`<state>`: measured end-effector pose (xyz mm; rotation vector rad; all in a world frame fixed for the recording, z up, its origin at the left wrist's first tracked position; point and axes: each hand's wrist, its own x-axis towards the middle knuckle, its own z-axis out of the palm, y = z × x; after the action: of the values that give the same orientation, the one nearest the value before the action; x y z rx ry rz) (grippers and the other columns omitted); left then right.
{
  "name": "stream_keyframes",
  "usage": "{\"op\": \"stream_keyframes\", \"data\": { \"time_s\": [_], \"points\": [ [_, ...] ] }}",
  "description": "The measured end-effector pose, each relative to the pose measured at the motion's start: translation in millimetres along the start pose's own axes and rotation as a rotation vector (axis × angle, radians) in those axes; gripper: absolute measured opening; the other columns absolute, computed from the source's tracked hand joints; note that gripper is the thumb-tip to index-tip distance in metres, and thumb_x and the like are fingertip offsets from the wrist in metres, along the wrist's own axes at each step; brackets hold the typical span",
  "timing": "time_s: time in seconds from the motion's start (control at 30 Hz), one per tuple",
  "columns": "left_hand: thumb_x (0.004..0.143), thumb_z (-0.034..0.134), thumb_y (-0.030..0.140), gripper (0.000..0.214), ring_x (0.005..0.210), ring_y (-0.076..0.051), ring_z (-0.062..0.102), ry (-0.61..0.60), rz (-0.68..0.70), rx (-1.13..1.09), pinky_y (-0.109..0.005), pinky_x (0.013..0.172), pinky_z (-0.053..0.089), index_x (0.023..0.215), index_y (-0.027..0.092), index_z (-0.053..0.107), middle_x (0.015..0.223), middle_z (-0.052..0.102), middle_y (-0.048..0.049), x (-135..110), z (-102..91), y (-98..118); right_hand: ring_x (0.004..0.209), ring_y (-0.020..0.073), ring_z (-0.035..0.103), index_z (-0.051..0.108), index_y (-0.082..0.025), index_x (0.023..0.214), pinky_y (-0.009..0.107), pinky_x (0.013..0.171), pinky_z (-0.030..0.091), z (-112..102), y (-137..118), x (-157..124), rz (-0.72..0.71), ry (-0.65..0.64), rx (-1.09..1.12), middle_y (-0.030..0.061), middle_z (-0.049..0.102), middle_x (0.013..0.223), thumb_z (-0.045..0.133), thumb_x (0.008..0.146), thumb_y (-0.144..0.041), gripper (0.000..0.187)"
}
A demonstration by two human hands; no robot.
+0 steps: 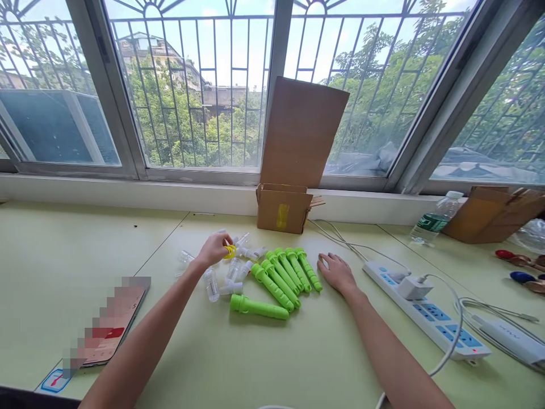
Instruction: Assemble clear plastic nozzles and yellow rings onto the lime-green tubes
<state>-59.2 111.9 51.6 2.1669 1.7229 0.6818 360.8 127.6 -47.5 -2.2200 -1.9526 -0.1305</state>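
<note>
My left hand (215, 248) is closed on yellow rings (230, 251), above a loose pile of clear plastic pieces. Among these are a clear threaded cylinder (212, 285) and a translucent white cap-like piece (231, 288). Resting flat on the table, my right hand (338, 271) is open and holds nothing. Just left of its fingers lies a row of several bright green plastic tubes (276, 278) with threaded ends. Another green tube (259, 307) lies crosswise in front of the row. My left fingers partly hide the rings and some clear pieces.
An open cardboard box (281, 210) stands against the window sill. On the right lie a white power strip (426, 309) with cables, a water bottle (436, 218) and another cardboard box (485, 216). A phone (114, 324) lies left of my left forearm on the table (213, 363).
</note>
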Motion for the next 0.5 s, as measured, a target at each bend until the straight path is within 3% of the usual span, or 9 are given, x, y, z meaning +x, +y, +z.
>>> {"op": "stream_keyframes", "data": {
  "time_s": [0.27,0.5],
  "points": [
    [0.066,0.057,0.01,0.021,0.078,-0.017,0.062,-0.073,0.063,0.124,-0.023,0.061,0.041,0.082,0.018,0.069,0.083,0.07,-0.0041,16,17.7,34,0.132,0.0276,0.04,0.057,-0.023,0.131,0.04,0.106,0.03,0,1,0,-0.003,0.002,-0.004,0.0113,0.053,0.137,0.039,0.091,-0.04,0.047],
    [0.065,0.06,0.011,0.01,0.058,-0.016,0.062,-0.33,-0.026,0.212,-0.023,0.057,0.045,0.059,0.014,0.067,0.06,0.068,-0.006,29,24.4,54,0.132,0.0278,0.04,0.056,-0.023,0.131,0.041,0.106,0.031,-1,0,-1,0.0,0.0,-0.001,0.012,0.051,0.138,0.039,0.091,-0.041,0.048]
  ]
}}
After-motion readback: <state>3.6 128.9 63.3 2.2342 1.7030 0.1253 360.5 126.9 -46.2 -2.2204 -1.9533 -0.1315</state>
